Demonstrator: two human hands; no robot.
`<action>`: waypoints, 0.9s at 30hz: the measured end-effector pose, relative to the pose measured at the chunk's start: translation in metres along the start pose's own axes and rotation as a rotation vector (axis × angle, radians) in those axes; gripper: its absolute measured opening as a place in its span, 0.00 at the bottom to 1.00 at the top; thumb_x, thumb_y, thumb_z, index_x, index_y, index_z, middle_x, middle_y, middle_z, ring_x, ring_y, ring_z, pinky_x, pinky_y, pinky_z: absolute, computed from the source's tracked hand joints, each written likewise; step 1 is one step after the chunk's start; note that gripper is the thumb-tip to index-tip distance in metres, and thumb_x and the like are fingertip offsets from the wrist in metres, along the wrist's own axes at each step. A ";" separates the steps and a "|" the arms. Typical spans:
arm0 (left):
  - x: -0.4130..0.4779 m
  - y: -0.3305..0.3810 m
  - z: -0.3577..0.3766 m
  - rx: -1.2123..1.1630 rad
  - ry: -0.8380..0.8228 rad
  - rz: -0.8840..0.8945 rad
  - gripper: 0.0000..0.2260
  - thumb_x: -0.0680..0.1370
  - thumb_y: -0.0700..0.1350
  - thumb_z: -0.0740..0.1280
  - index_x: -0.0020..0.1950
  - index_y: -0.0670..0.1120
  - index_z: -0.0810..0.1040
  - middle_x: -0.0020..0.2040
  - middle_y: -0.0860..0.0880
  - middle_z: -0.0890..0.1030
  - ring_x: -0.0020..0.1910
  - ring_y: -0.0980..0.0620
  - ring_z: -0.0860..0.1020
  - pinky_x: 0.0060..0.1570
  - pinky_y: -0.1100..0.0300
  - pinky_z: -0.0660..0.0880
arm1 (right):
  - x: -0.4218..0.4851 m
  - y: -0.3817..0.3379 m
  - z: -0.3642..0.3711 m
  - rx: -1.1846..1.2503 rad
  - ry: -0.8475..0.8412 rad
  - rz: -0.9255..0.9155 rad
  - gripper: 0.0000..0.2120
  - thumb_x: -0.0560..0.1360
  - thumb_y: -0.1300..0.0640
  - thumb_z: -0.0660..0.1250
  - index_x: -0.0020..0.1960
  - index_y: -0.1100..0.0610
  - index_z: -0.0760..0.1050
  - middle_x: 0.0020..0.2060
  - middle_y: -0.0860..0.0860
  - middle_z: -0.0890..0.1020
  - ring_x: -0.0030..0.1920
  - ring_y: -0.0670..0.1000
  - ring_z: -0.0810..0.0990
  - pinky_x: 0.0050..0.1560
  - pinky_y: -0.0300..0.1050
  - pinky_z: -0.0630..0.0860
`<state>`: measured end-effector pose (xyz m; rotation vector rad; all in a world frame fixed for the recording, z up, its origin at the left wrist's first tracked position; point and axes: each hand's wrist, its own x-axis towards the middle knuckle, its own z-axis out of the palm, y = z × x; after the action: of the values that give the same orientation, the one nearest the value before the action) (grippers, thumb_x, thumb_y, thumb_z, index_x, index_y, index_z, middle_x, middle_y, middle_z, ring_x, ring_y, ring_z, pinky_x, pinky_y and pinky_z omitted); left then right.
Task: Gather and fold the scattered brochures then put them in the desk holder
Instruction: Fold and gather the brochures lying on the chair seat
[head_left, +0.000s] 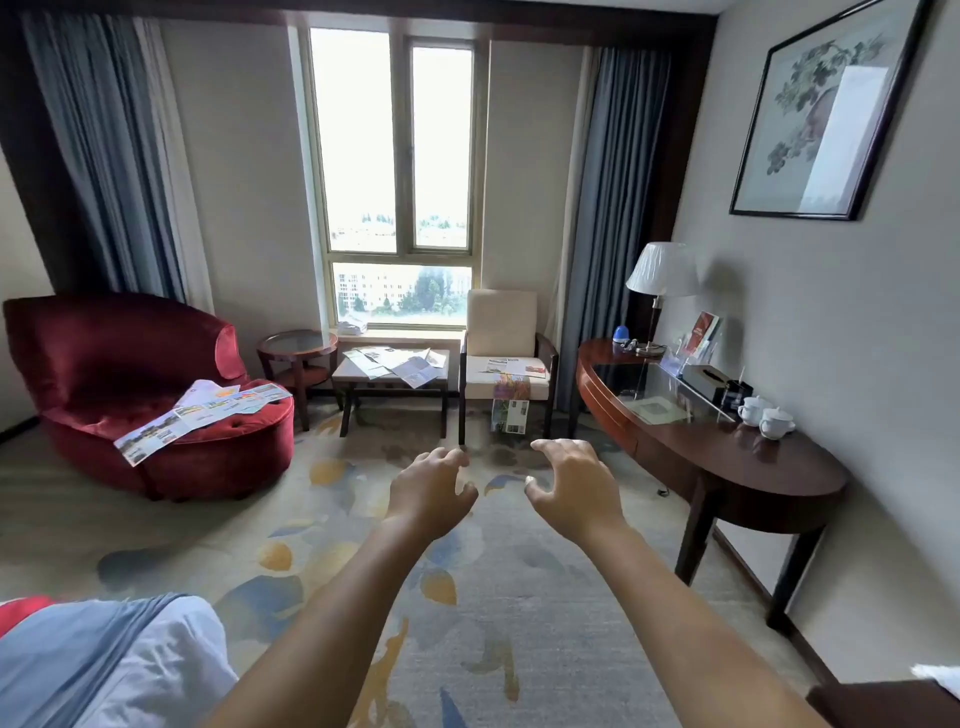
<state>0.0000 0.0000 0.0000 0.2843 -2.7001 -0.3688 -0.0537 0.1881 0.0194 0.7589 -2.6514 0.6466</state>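
Unfolded brochures lie scattered across the room. A long one (200, 415) stretches over the seat of the red armchair (104, 358). Several more (395, 362) cover the low bench under the window. Another brochure (511, 400) drapes over the front of the cream chair's seat. On the far end of the curved desk (727, 447) stands a clear holder (696, 345) with a red leaflet in it. My left hand (431, 488) and my right hand (571, 486) are stretched out over the carpet, fingers loosely curled, holding nothing.
A round side table (296, 345) stands between armchair and bench. The desk also carries a lamp (662, 280), a tissue box (704, 379) and two white cups (766, 415). Bedding (104, 670) fills the lower left corner. Patterned carpet (493, 623) runs ahead of me.
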 end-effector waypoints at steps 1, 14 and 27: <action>0.008 0.000 0.001 -0.001 -0.001 -0.005 0.16 0.75 0.55 0.61 0.61 0.54 0.73 0.58 0.55 0.78 0.59 0.53 0.75 0.43 0.59 0.71 | 0.008 0.004 0.001 0.010 0.007 0.003 0.25 0.73 0.48 0.64 0.69 0.50 0.69 0.64 0.46 0.76 0.68 0.48 0.68 0.66 0.47 0.70; 0.189 -0.066 0.080 -0.028 -0.080 -0.008 0.16 0.74 0.54 0.61 0.61 0.55 0.73 0.58 0.55 0.77 0.60 0.53 0.73 0.47 0.57 0.73 | 0.174 0.049 0.100 -0.011 -0.023 0.053 0.25 0.73 0.48 0.64 0.69 0.50 0.69 0.64 0.46 0.76 0.68 0.47 0.68 0.66 0.46 0.70; 0.409 -0.113 0.134 -0.041 -0.071 0.047 0.16 0.73 0.53 0.60 0.60 0.54 0.74 0.57 0.53 0.77 0.58 0.50 0.75 0.49 0.55 0.73 | 0.387 0.094 0.152 -0.027 0.049 0.102 0.23 0.73 0.49 0.63 0.68 0.49 0.70 0.62 0.47 0.78 0.66 0.49 0.70 0.61 0.46 0.72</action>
<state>-0.4069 -0.1801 -0.0060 0.1990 -2.7599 -0.4276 -0.4459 0.0208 0.0146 0.5958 -2.6618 0.6450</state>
